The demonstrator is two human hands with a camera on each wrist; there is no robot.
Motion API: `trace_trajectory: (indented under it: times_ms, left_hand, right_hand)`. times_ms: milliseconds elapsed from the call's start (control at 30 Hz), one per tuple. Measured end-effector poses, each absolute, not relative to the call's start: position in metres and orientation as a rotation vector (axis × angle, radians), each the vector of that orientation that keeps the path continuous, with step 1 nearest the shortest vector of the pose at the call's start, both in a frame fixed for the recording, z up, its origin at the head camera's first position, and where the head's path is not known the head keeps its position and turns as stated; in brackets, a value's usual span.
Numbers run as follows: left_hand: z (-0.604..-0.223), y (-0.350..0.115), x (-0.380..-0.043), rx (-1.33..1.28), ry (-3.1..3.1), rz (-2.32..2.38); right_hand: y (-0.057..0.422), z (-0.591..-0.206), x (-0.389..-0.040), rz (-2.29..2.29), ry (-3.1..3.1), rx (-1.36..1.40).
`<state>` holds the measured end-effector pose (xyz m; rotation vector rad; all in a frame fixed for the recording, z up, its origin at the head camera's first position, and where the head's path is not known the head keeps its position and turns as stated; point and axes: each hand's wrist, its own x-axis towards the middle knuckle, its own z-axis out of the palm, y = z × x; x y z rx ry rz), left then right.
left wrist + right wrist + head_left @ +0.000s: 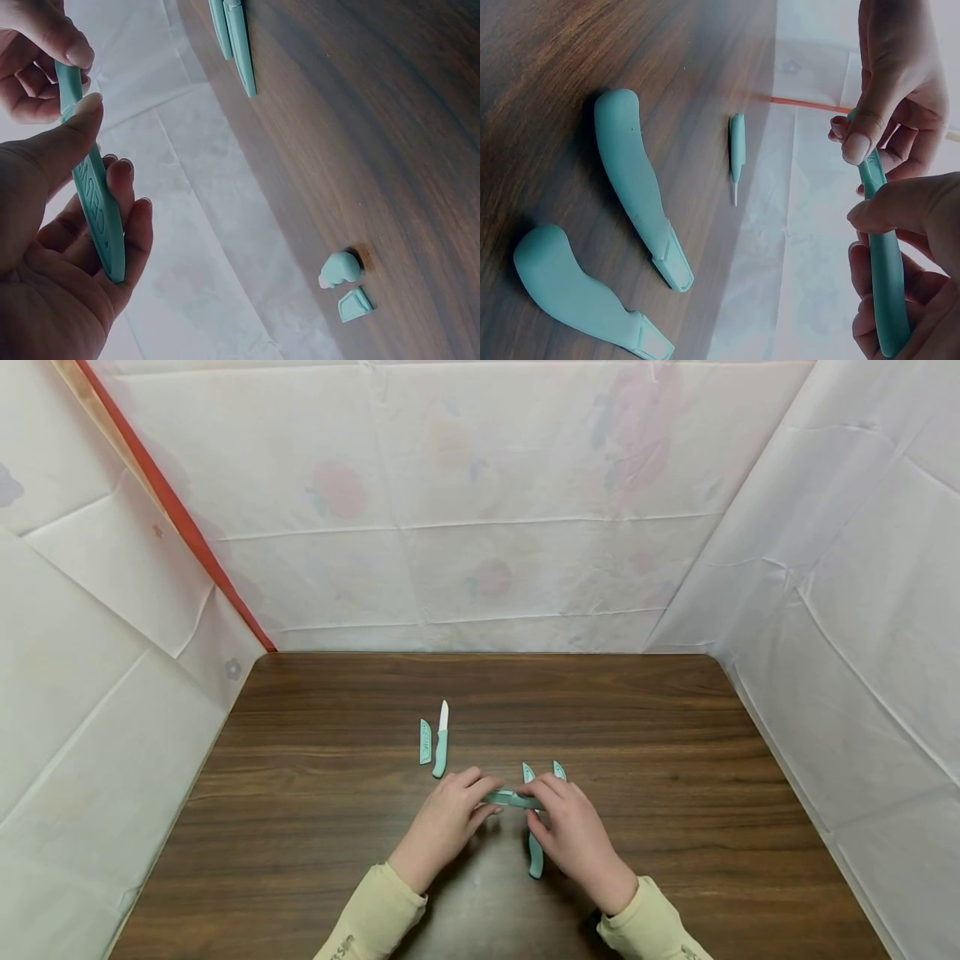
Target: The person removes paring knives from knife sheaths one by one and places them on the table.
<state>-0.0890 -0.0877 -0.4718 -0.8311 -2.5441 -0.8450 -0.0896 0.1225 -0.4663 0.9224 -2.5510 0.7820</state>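
Observation:
Between both hands, above the table, lies a mint-green paring knife (512, 798) whose blade is hidden by its sheath. My left hand (450, 810) grips the embossed sheath (97, 199), thumb along it near the handle end. The handle (889, 292) is held in my right hand (577, 835), with the thumb laid across it. Below the right hand rest two more sheathed knives, one (630, 165) beside the other (577, 289), partly covered by that hand in the head view.
Left of centre on the wooden table (315, 843) lies an unsheathed knife (441, 752) with a white blade pointing away. A loose green sheath (425, 742) sits just left of it. White patterned sheeting (480, 527) hangs behind the table and along both sides.

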Motion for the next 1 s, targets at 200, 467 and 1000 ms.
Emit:
trace_trajectory:
  times_ms: [200,467,1000]
  left_hand:
    - [-0.4711,-0.0874,-0.0875,-0.823,-2.538,-0.83]
    - [-0.4715,-0.0879,-0.0873,-0.819,-2.513,-0.82]
    - [-0.4722,-0.088,-0.0868,-0.793,-2.451,-0.771]
  right_hand:
    - [0.1221,-0.4655,-0.0896,0.775,-2.54,0.934]
    - [0.1212,-0.4652,-0.0898,0.748,-2.548,0.932]
    - [0.1195,-0.4663,-0.0917,0.729,-2.539,0.917]
